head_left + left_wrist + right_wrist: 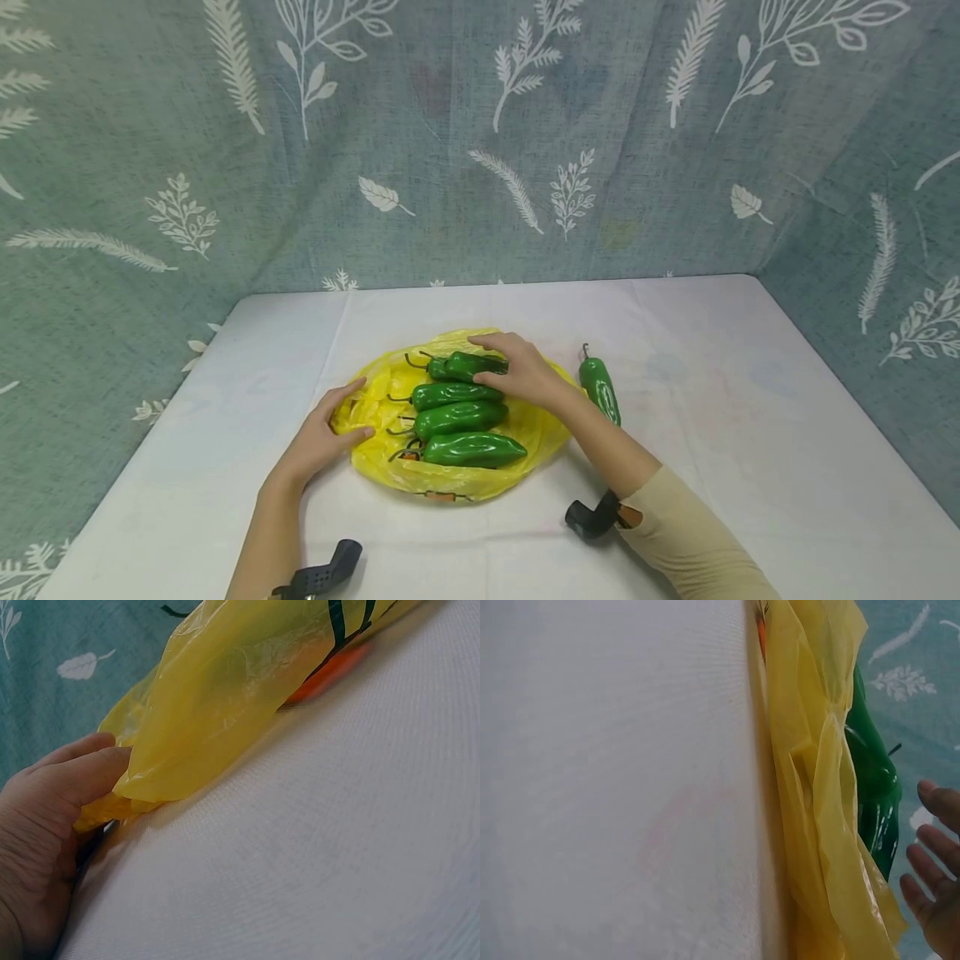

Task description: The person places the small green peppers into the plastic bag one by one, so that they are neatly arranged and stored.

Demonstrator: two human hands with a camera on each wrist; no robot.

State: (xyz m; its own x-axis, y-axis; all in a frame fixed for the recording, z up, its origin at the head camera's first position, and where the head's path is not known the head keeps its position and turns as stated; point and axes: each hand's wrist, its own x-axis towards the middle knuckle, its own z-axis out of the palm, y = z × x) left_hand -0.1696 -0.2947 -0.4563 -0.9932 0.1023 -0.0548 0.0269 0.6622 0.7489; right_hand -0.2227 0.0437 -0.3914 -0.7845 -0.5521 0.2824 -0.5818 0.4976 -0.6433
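Several green chili peppers [475, 450] lie side by side on a spread yellow plastic bag [540, 425], most with stems toward the left. At the bag's left edge is my left hand [318, 437], thumb and fingers spread apart. In the left wrist view this hand [45, 817] touches the bag's crumpled edge [202, 712]; some fingertips are hidden. Above the farthest peppers is my right hand [525, 371], thumb and index finger parted over one pepper's right end [472, 365]. The right wrist view shows the right hand's fingers [930, 870] spread apart, holding nothing, beside a pepper [874, 772].
One more green pepper [600, 387] lies on the white tablecloth [712, 400], right of the bag and partly behind my right forearm. Leaf-patterned cloth [450, 208] hangs behind and beside the table. Cameras [592, 518] are strapped to both wrists.
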